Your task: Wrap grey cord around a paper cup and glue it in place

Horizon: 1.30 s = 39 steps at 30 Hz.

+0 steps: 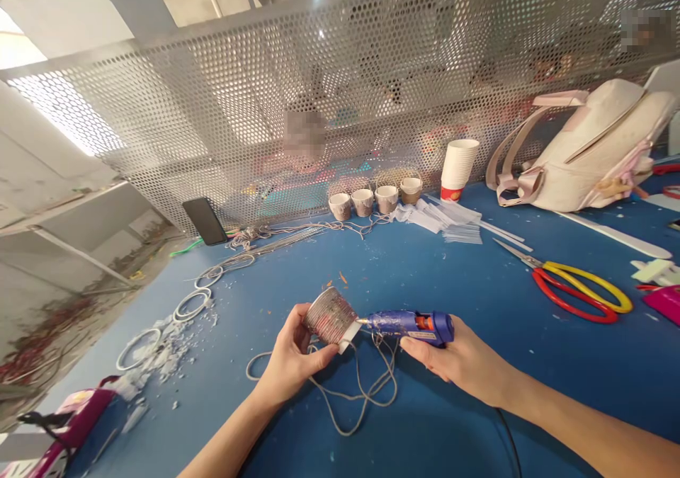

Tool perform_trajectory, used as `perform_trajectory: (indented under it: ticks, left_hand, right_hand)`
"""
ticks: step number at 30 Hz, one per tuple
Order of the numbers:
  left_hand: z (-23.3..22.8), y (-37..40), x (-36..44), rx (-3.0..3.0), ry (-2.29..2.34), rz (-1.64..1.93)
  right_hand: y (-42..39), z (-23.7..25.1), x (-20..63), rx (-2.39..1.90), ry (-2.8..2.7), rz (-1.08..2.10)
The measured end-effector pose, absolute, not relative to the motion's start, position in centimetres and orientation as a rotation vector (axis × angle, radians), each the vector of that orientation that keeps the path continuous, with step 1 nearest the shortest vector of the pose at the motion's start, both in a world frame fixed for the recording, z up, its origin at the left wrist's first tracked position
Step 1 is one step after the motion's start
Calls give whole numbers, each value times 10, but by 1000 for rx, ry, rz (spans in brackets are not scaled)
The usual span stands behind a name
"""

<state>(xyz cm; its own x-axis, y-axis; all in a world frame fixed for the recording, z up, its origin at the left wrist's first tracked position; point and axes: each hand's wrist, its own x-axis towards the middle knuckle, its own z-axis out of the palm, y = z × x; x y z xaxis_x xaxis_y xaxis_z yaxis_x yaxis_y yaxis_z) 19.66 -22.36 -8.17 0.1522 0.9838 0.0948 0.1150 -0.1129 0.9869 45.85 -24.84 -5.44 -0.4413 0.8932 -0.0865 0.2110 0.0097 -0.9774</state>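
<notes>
Gripping ridged, cord-wrapped cup [330, 316], left hand [291, 359] | right hand [463, 362] clasps blue glue gun [411, 324], nozzle seemingly touching.

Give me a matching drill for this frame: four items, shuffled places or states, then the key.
Items:
1. glue gun
2. scissors
3. stack of paper cups
4. phone

Places or states:
A. propped against the perforated screen, far left
B. lying flat on the blue table, right side
C. held in the right hand, nozzle at the string-wrapped cup
D. upright beside the pale backpack

Pairs: 1-C, 2-B, 3-D, 4-A
</notes>
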Motion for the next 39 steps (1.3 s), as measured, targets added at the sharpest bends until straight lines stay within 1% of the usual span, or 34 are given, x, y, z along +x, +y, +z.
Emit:
perform_trajectory:
  ticks: [6, 13, 19, 28, 35, 39]
  left_hand:
    - [-80, -225, 197, 1408, 1171, 1115]
    - [-72, -225, 199, 1379, 1150, 1142]
    - [-81, -225, 196, 1455, 1127, 1129]
    - [-83, -227, 196, 1610, 1172, 1206]
    - [-82, -227, 195, 1612, 1162, 1219]
    - [-82, -226, 194, 1591, 1153, 1269]
  right_hand:
    - [-248, -53, 459, -1117, -1716, 1503]
    - [-242, -55, 462, -1143, -1605, 1578]
    - [-250, -50, 460, -1114, -1718, 1515]
    - [-250, -48, 459, -1104, -1787, 1408]
    - [-240, -57, 466, -1096, -1729, 1504]
    - [-234, -61, 467, -1133, -1668, 1475]
